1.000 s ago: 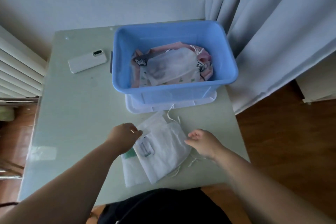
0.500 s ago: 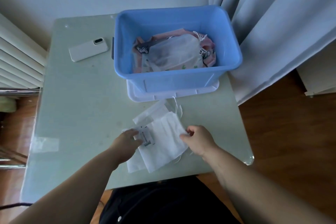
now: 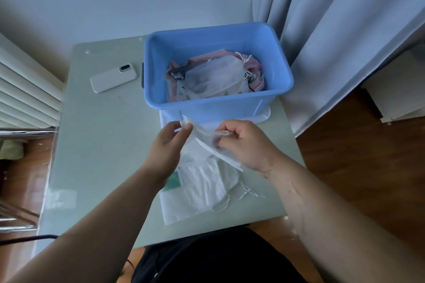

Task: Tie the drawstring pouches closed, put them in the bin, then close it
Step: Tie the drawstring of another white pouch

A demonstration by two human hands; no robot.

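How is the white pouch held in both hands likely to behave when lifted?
Probably floppy: the white pouch sags between left hand and right hand. Likely light: fingertip pinches seem enough to hold it.

phone (image 3: 113, 77) left of bin (image 3: 284, 80), pouches (image 3: 202, 187) on table (image 3: 96, 145) before it

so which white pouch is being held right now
The pouch pinched between left hand and right hand before the bin; other pouches lie on the table or in the bin.

A white phone (image 3: 113, 78) lies back-up on the pale table (image 3: 96, 145); a grey curtain (image 3: 333, 30) hangs right, a radiator (image 3: 20, 89) stands left.
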